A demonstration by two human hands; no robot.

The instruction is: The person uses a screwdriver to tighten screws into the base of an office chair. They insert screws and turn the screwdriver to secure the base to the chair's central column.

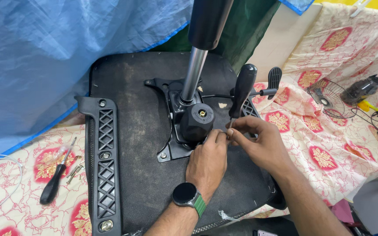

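An upturned black chair seat (132, 131) lies before me, its metal mechanism plate (171, 150) and chrome gas cylinder (193, 74) pointing up. A black round knob (196, 122) sits on the plate. My right hand (259, 144) pinches the shaft of a black-handled screwdriver (243, 89), which stands upright at the plate's right side. My left hand (207, 164), wearing a watch with a green strap, rests on the seat with its fingertips at the screwdriver's tip. The tip itself is hidden by my fingers.
A black armrest (103, 161) runs along the seat's left edge. A second screwdriver (57, 177) and loose screws (76, 171) lie on the patterned cloth at left. A small fan (329, 99) and cables sit at right. Blue tarpaulin (44, 57) hangs behind.
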